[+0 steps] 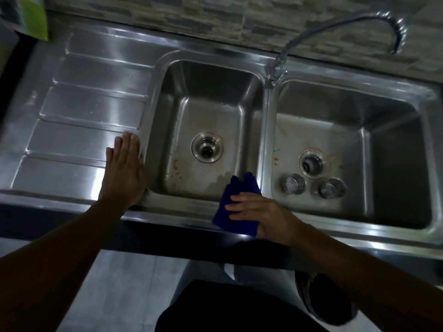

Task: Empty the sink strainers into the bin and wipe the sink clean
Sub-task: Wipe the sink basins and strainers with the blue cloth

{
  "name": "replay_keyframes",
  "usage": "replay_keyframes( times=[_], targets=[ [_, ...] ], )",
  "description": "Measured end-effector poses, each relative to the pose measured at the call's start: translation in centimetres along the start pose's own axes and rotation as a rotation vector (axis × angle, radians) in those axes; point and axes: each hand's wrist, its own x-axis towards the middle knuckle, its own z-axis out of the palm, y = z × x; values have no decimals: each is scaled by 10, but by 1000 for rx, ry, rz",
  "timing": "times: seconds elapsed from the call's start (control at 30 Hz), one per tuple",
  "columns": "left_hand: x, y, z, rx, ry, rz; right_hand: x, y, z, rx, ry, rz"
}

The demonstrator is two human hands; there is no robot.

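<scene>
A steel double sink fills the view. The left basin (167, 111) has an open drain (207, 147) and orange stains on its floor. The right basin (395, 140) has its own drain (311, 164), and two steel strainers (293, 183) (332, 187) lie on its floor just in front of it. My right hand (259, 215) presses a blue cloth (236, 207) against the front right corner of the left basin, fingers lying flat on it. My left hand (124, 171) rests flat on the drainboard at the left basin's rim.
The ribbed drainboard (79, 121) stretches to the left. A curved tap (335, 22) rises behind the divider between the basins, spout over the right side. A green object (33, 17) stands at the back left corner. Grey floor tiles lie below the counter edge.
</scene>
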Motion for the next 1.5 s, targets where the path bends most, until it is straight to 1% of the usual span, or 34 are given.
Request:
replay_keyframes(
  times=[0.07,0.13,0.2,0.27,0.33,0.37,0.43,0.57,0.63,0.7,0.77,0.83,0.9,0.97,1.0,1.1,1.23,1.3,1.4,1.43,1.5],
  targets=[
    [2,3,-2,17,22,-1,8,10,-11,-30,-65,-61],
    [11,6,-5,32,34,24,30,25,-20,-42,-120,-17],
    [28,8,-8,18,40,70,57,41,-28,36,-114,163],
    [50,9,-10,0,51,99,88,54,-34,155,-14,397],
    [73,8,-9,15,70,111,118,66,-37,207,115,640],
    [84,6,-8,26,82,117,131,73,-37,201,187,737],
    [106,2,-7,46,94,136,156,92,-34,114,299,870],
    [133,-6,-8,85,98,199,195,137,-21,-42,365,1159],
    [135,-8,-7,104,129,208,208,158,-13,-32,395,1250],
    [134,-8,-5,116,156,211,220,175,-2,61,425,1264],
    [135,-9,-4,103,167,211,231,185,13,97,431,1220],
    [137,-10,-4,84,181,221,234,190,31,-36,377,1098],
    [137,-10,-3,65,196,230,227,196,49,-248,275,944],
    [138,-9,-2,53,207,228,215,204,63,-425,180,844],
    [139,-9,-2,51,212,224,212,209,68,-458,147,810],
    [138,-8,0,47,219,224,222,220,82,-376,100,754],
    [138,-7,-1,64,198,231,282,203,117,-348,69,647],
    [137,-7,-3,76,186,232,301,192,132,-347,70,634],
    [137,-7,-5,63,179,241,282,201,129,-423,80,599],
    [137,-7,-5,59,180,244,266,208,122,-460,87,656],
    [137,-7,-5,67,185,240,232,222,105,-530,110,897]
  ],
)
